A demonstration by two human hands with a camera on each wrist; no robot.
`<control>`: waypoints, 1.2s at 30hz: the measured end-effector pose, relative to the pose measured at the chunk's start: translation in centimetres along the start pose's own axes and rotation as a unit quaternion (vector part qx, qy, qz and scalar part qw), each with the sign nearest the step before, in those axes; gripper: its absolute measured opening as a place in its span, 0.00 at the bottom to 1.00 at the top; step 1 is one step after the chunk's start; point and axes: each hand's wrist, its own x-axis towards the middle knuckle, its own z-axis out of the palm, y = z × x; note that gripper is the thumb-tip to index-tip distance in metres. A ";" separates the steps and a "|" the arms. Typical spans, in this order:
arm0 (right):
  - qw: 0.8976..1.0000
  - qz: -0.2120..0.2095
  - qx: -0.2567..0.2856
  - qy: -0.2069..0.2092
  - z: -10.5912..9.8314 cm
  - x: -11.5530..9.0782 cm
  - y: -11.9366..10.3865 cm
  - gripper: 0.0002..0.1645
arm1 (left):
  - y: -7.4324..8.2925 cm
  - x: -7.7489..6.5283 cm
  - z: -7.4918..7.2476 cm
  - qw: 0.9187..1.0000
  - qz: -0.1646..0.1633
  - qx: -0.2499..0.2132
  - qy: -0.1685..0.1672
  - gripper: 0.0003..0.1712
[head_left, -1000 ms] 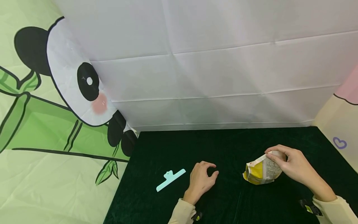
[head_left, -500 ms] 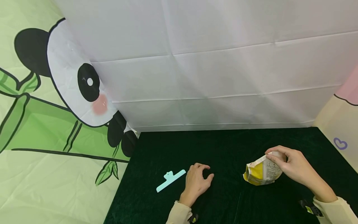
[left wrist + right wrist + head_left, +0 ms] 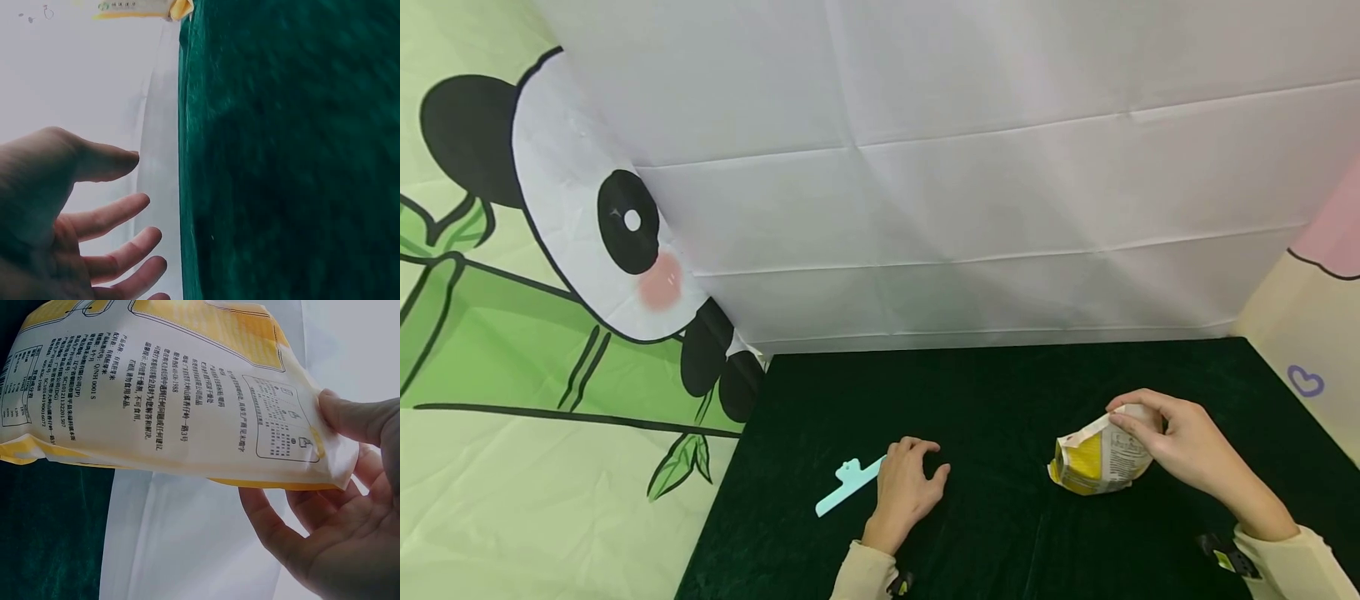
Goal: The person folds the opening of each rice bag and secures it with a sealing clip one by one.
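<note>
A yellow and white food packet (image 3: 1097,460) stands tilted on the right side of the table. My right hand (image 3: 1189,442) pinches its upper corner between thumb and fingers. In the right wrist view, rows of printed text cover the white back of the packet (image 3: 181,406), and the thumb (image 3: 356,419) presses its end. A pale turquoise bag clip (image 3: 848,485) lies slanted left of centre. My left hand (image 3: 906,487) is beside it with fingers loosely bent, holding nothing, and overlaps the clip's right end in the head view. The left wrist view shows the fingers (image 3: 119,259) spread apart.
Dark green cloth (image 3: 985,392) covers the table. A white sheet (image 3: 970,167) hangs behind it, with a panda-print cloth (image 3: 572,217) along the left and a cream and pink one (image 3: 1311,333) on the right.
My left hand has moved left, away from the packet and up to the bag clip. The right hand and the packet keep their place, and the head view has shifted slightly.
</note>
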 end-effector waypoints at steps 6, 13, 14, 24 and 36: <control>1.000 -0.002 0.003 0.007 0.1 0.0 0.1 0.08 | -1.1 -0.5 -0.1 1.000 -0.003 0.010 -0.003 0.20; 1.000 -0.012 0.003 0.015 0.1 0.0 0.3 0.08 | -1.7 -0.6 -0.4 1.000 -0.019 0.019 0.004 0.20; 1.000 -0.013 0.003 0.014 0.1 0.0 0.3 0.08 | -1.8 -0.7 -0.5 1.000 -0.021 0.019 0.004 0.20; 1.000 -0.018 0.004 0.021 0.1 0.0 0.0 0.08 | -3.1 -1.1 -1.8 1.000 -0.028 0.007 0.010 0.21; 1.000 -0.009 0.003 0.016 0.2 -0.5 -0.3 0.08 | -6.0 -1.3 -3.8 0.996 -0.087 0.030 0.019 0.24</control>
